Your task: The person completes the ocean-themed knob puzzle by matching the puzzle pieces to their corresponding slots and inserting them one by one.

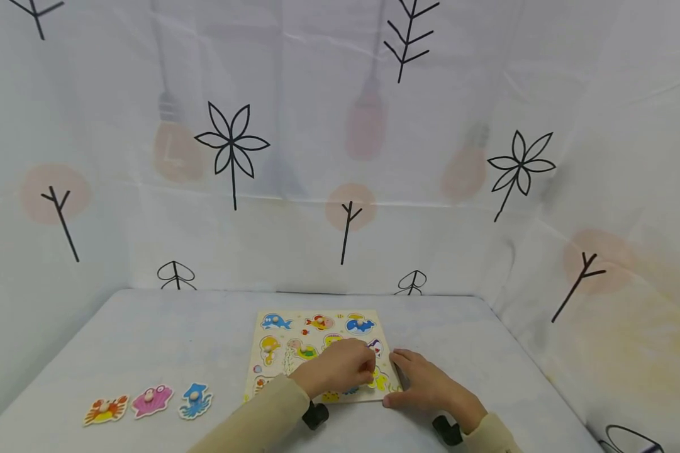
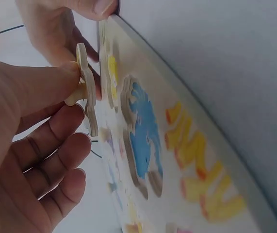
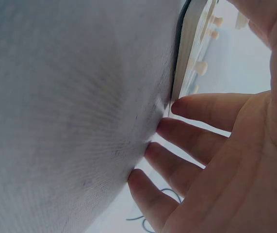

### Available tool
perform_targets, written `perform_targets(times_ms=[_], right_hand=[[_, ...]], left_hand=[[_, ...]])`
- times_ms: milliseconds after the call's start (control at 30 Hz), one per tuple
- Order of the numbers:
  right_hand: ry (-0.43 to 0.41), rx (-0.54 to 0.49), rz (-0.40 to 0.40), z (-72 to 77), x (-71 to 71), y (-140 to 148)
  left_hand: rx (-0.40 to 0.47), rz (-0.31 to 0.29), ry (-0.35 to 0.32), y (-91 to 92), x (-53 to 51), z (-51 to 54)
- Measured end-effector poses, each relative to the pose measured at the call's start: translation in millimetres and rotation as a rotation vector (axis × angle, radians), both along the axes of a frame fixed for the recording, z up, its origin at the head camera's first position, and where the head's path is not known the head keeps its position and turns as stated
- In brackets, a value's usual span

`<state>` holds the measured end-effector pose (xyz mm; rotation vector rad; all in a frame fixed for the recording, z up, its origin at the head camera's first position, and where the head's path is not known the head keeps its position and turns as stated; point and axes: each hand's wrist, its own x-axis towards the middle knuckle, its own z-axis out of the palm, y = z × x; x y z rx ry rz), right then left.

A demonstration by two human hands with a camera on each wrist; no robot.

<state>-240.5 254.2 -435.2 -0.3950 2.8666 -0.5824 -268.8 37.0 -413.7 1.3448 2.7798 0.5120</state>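
one knobbed piece (image 2: 90, 109), clear only at left wrist: left hand (image 1: 341, 363) pinches it; right hand (image 1: 427, 382) spread

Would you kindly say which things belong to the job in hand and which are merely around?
Job, apparently: puzzle board; pinched piece in the left hand; crab piece; pink piece; blue piece.
Merely around: patterned backdrop; black wrist devices.

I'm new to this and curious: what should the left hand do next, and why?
Probably lower the wooden piece toward the yellow hollow in the board: the left hand pinches its knob close above, and the right hand rests at the board's edge. The piece's picture side is hidden, so the match is unsure.
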Motion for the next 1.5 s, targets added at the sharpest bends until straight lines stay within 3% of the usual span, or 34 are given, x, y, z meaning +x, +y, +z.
perform_targets(times_ms=[200,567,1133,1500], right_hand=[[0.014,-0.004,0.027,1.2,-0.7,0.0],[0.005,-0.007,0.002,2.5,1.6,-2.2],[0.030,0.000,0.020,4.7,2.0,-2.1],[0.012,0.005,0.013,4.9,2.3,-2.5]], left_hand=[[-0.022,0.021,-0.008,10.5,-1.8,-5.0],[-0.060,0.058,-0.025,24.6,0.2,-6.8],[-0.063,0.097,-0.048,31.2,-1.8,-8.0],[-0.059,0.113,-0.097,32.0,-3.1,-12.0]])
